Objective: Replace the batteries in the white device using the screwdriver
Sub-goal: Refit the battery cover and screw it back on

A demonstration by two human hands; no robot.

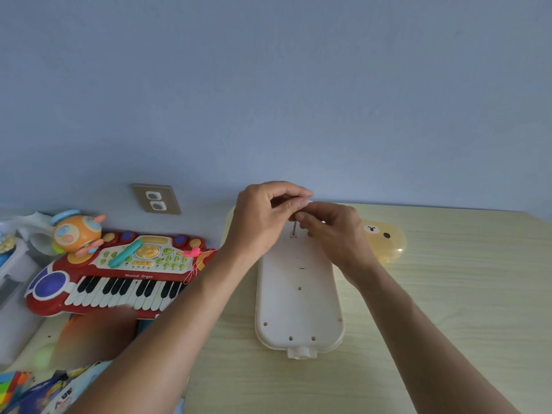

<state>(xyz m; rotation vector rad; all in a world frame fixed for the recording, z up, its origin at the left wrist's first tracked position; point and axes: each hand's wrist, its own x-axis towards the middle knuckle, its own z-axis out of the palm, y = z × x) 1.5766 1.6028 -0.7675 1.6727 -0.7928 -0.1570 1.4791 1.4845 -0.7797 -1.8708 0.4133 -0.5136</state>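
Hands are met at the far end of the white device (pixel 298 294), both raised over one spot. Left hand (pixel 263 218) is curled, thumb and forefinger pinched on the top of the screwdriver (pixel 294 227); right hand (pixel 334 234) is closed lower down, fingertips gathered at the thin metal shaft. Shaft is held upright with its tip set into a small recess in the device's back. Judgement: the upper pinch is meant for turning and the lower one for keeping the tip seated, since so slim a tool would wander off a small screw. Screw head itself is too small to be made out. No batteries are seen; the battery cover is judged to be still on.

Device is laid face down, lengthwise away from the person, on the table (pixel 448 294). Flat placement is judged to keep it from rocking under downward pressure. Shell is smooth cream-white plastic, long with rounded ends, dotted with small round screw holes, a short stub at the near edge.

Table surface is pale wood-grain laminate, matt. Yellow bear-faced case (pixel 385 243), translucent and rounded, is lying just beyond the right hand. Red toy keyboard (pixel 113 282), glossy, is resting to the left.
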